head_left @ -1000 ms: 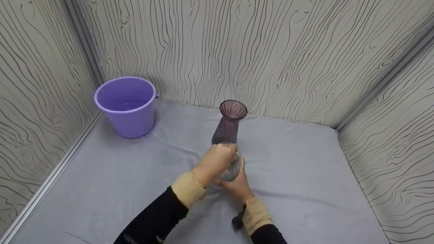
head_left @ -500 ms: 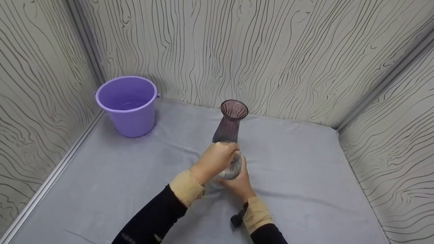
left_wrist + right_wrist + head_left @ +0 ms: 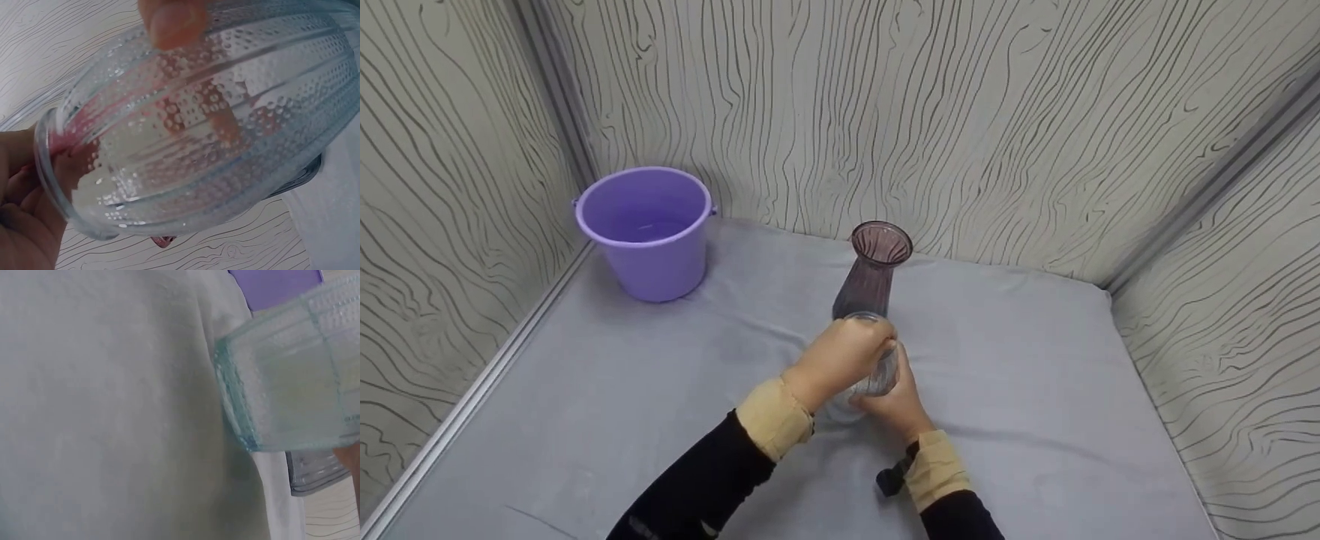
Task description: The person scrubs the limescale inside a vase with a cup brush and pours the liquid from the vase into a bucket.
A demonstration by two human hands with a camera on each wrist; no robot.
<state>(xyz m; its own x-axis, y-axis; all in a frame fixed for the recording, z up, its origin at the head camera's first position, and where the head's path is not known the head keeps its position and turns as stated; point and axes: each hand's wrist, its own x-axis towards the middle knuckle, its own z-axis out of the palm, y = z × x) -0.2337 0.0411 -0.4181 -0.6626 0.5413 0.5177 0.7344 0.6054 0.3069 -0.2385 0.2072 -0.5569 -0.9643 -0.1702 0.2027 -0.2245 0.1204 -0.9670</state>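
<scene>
A clear glass vase (image 3: 225,169) with ribs and dimpled texture is between both hands. My left hand (image 3: 844,356) has its fingers curled at the vase's mouth, close to the rim (image 3: 48,163). A pinkish-red streak shows through the glass there; I cannot tell what it is. Around the vase's body, my right hand (image 3: 898,401) grips with its thumb (image 3: 174,25) along one side. The vase's thick base (image 3: 233,399) appears over the grey cloth in the right wrist view. Just behind stands a purple glass vase (image 3: 866,285) with a flared rim, its lower part hidden.
A purple bucket (image 3: 660,262) stands at the back left corner. Grey cloth (image 3: 1012,375) covers the table, with patterned walls (image 3: 810,112) on the left, back and right. A small black camera (image 3: 890,480) sits at my right wrist.
Both hands stay on the clear vase, with only slight shifts at its mouth. The whole head view has drifted a little, so the bucket and purple vase appear slightly farther right.
</scene>
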